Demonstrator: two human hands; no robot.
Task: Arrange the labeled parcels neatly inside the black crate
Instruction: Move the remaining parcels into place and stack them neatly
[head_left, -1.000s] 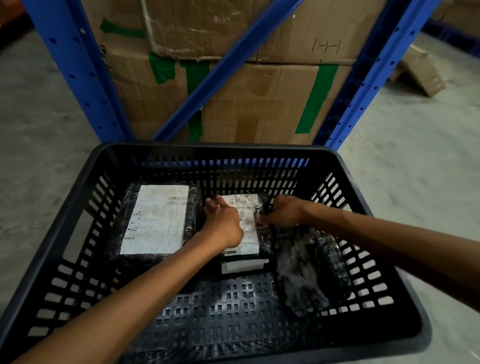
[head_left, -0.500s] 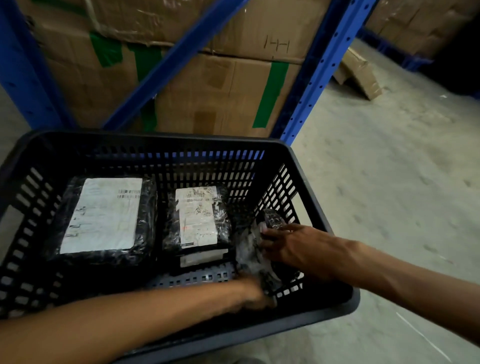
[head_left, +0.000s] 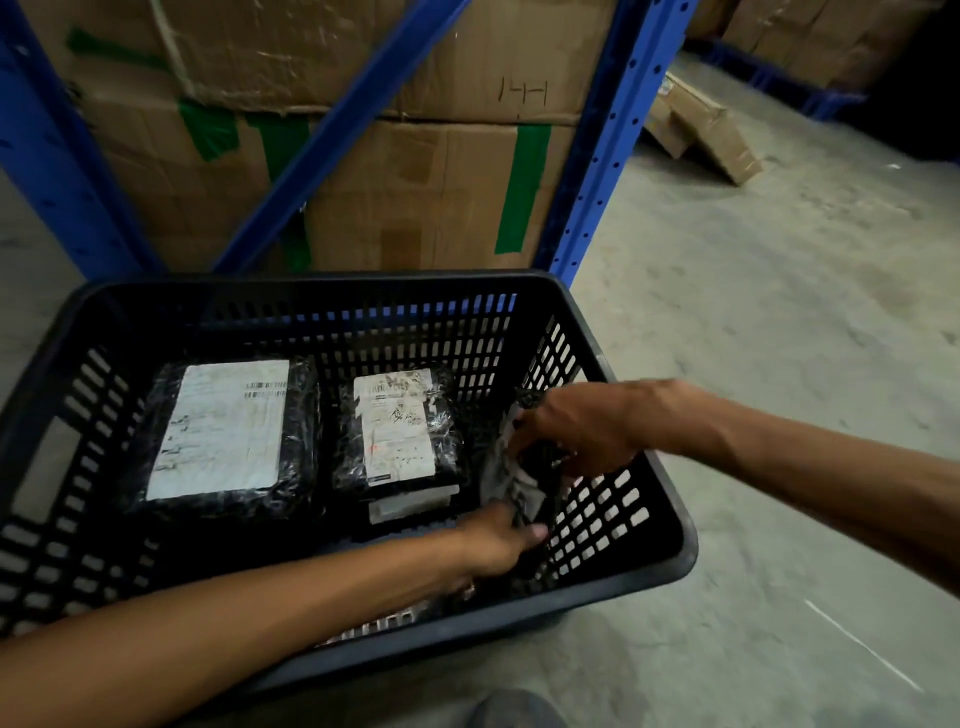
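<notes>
The black crate (head_left: 311, 291) stands on the concrete floor. Inside, a large black-wrapped parcel (head_left: 218, 431) with a white label lies flat at the left. A smaller labeled parcel (head_left: 397, 426) lies flat in the middle, on top of another package whose pale edge (head_left: 410, 506) shows at its near end. At the crate's right side a third black-wrapped parcel (head_left: 519, 488) is tilted up against the wall. My right hand (head_left: 576, 431) grips its upper end. My left hand (head_left: 498, 540) holds its lower end. Most of that parcel is hidden by my hands.
Blue rack uprights (head_left: 597, 156) and a diagonal brace (head_left: 332, 135) stand just behind the crate, with stacked cardboard cartons (head_left: 415, 197) taped in green. A flattened carton (head_left: 696, 130) lies on the floor at the back right. Bare concrete floor (head_left: 779, 364) extends to the right.
My left hand left the middle parcel and went to the right-hand parcel. Both hands have tipped that parcel up against the crate's right wall. The camera has swung right.
</notes>
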